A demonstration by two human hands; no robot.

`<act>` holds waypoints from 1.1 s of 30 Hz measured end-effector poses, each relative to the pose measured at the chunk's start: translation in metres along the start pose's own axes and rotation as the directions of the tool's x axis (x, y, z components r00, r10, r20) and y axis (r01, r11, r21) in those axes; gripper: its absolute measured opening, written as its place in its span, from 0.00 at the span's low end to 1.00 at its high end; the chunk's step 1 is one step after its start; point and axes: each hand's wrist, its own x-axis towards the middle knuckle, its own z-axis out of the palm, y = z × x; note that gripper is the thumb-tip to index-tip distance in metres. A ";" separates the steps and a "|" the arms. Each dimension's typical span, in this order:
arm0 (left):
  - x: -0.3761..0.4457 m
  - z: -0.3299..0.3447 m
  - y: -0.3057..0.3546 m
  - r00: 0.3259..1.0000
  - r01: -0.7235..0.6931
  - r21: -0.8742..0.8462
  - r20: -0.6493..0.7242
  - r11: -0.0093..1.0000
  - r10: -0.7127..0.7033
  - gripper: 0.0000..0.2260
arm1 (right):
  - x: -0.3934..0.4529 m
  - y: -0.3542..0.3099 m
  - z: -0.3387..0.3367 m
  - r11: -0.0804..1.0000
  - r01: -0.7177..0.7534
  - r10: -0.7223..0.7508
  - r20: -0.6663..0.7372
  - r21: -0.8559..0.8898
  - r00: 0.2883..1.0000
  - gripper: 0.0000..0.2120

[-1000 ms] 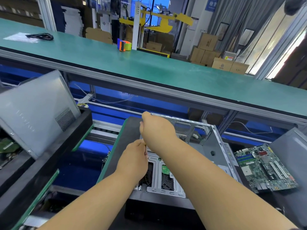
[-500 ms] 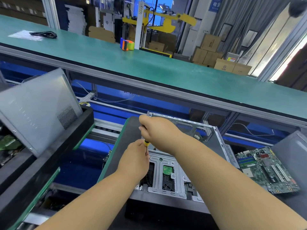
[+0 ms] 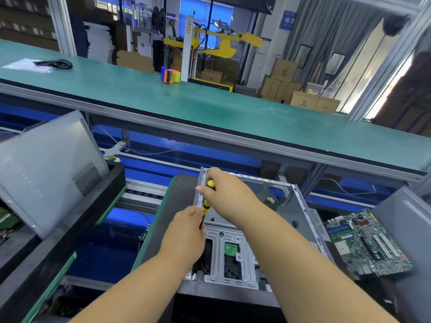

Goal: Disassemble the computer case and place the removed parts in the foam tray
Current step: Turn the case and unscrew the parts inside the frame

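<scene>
**Two hands steady a screwdriver over the open case**

The right hand [image 3: 229, 197] grips the yellow-handled screwdriver [image 3: 207, 201] from above, likely to drive it, while the left hand [image 3: 186, 231] curls round its lower shaft — probably to keep the tip seated near the left wall of the computer case [image 3: 235, 250]. The case lies open on a dark pad [image 3: 177, 201]. A removed motherboard [image 3: 368, 243] rests just right of it; a grey side panel [image 3: 44, 169] leans in a black foam tray [image 3: 112, 180] — presumably parked as a removed part. Behind runs a green workbench [image 3: 210, 106], with stacked cardboard boxes [image 3: 284, 82] beyond.
</scene>
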 end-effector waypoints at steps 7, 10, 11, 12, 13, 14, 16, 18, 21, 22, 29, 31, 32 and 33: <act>0.000 -0.001 0.000 1.000 -0.012 0.010 0.026 1.000 0.012 0.05 | -0.006 -0.010 0.016 0.962 -0.058 0.022 -0.135 -0.266 0.991 0.18; 0.001 -0.003 0.001 1.000 -0.004 -0.027 0.025 1.000 0.004 0.06 | -0.001 -0.008 0.016 0.955 -0.068 0.030 -0.133 -0.290 0.991 0.14; 0.000 -0.003 0.001 1.000 -0.002 -0.031 0.024 1.000 0.003 0.05 | 0.002 -0.006 0.015 0.967 -0.065 0.037 -0.114 -0.246 0.993 0.11; 0.000 -0.004 0.002 1.000 -0.002 -0.027 0.023 1.000 0.003 0.05 | 0.004 -0.004 0.015 0.978 -0.055 0.036 -0.095 -0.202 0.995 0.09; 0.000 -0.004 0.002 1.000 -0.004 -0.023 0.023 1.000 0.004 0.04 | 0.005 -0.003 0.015 0.984 -0.039 0.026 -0.079 -0.171 0.997 0.08; 0.000 -0.005 0.002 1.000 -0.005 -0.021 0.023 1.000 0.005 0.04 | 0.005 -0.002 0.016 0.988 -0.024 0.014 -0.066 -0.153 0.998 0.08; 0.000 -0.006 0.003 1.000 -0.006 -0.021 0.022 1.000 0.006 0.04 | 0.005 0.001 0.016 0.992 -0.003 -0.004 -0.052 -0.126 0.999 0.07; 0.000 -0.006 0.002 1.000 -0.007 -0.021 0.021 1.000 0.008 0.06 | 0.005 0.003 0.015 0.995 0.014 -0.018 -0.035 -0.096 0.999 0.07; -0.001 -0.006 0.002 1.000 -0.003 -0.021 0.019 1.000 0.004 0.07 | 0.003 0.006 0.011 0.997 0.063 -0.063 0.001 -0.044 0.998 0.06; -0.001 -0.006 0.003 1.000 0.001 -0.018 0.021 1.000 -0.001 0.06 | 0.002 0.007 0.009 0.996 0.080 -0.080 0.014 -0.027 0.997 0.05; -0.001 -0.016 0.006 0.993 -0.115 -0.078 -0.045 0.990 0.112 0.07 | -0.001 0.005 -0.005 0.978 0.192 -0.201 0.130 0.077 0.971 0.02; -0.003 -0.022 0.008 0.998 -0.063 -0.342 -0.013 0.937 0.062 0.06 | -0.001 0.007 -0.008 0.973 0.209 -0.222 0.147 0.096 0.964 0.02; -0.004 -0.027 0.009 1.000 -0.014 -0.507 0.010 0.862 0.023 0.07 | -0.001 0.009 -0.008 0.972 0.213 -0.226 0.149 0.101 0.963 0.02; -0.004 -0.031 0.010 1.000 0.021 -0.651 0.021 0.759 -0.010 0.10 | -0.001 0.011 -0.009 0.973 0.209 -0.222 0.148 0.103 0.964 0.02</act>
